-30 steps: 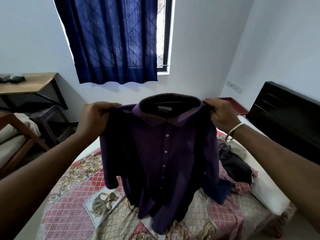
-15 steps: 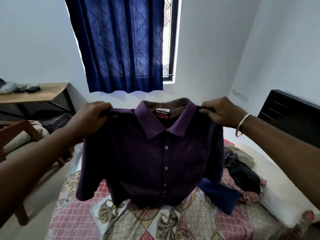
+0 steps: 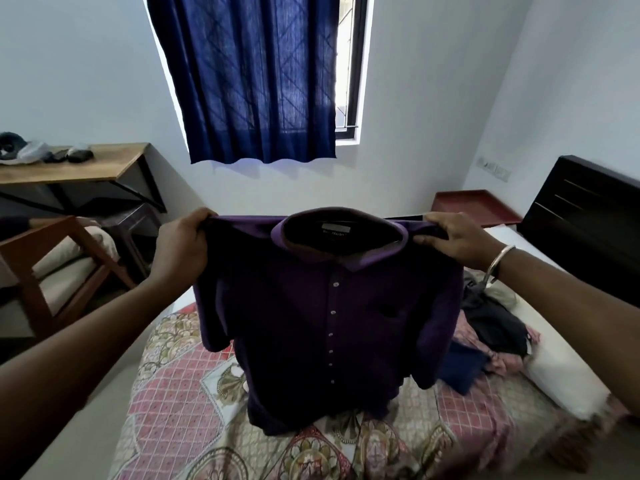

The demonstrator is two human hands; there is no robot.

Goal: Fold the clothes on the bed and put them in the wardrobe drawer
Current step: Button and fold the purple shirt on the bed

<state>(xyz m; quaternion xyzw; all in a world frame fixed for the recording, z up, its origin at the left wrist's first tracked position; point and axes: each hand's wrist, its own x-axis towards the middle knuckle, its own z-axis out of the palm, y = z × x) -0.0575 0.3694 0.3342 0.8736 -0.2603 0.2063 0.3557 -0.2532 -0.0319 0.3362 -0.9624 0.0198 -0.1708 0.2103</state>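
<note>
You hold the shirt (image 3: pixel 325 327) up at frame centre, front facing you, buttons done up, collar uppermost. Your left hand (image 3: pixel 181 245) grips its left shoulder, fingers curled over the cloth. Your right hand (image 3: pixel 457 239) pinches the right shoulder, fingers laid along the seam; a bangle (image 3: pixel 498 263) sits on that wrist. The hem hangs down to the bed (image 3: pixel 180 403), touching or just above the patterned cover. A heap of clothes (image 3: pixel 491 323) lies on the bed at right of frame, beside a pillow (image 3: pixel 568 379). Curtain (image 3: pixel 256 77) at upper centre; bench (image 3: pixel 72 169) at left; chair (image 3: pixel 52 268) below it.
</note>
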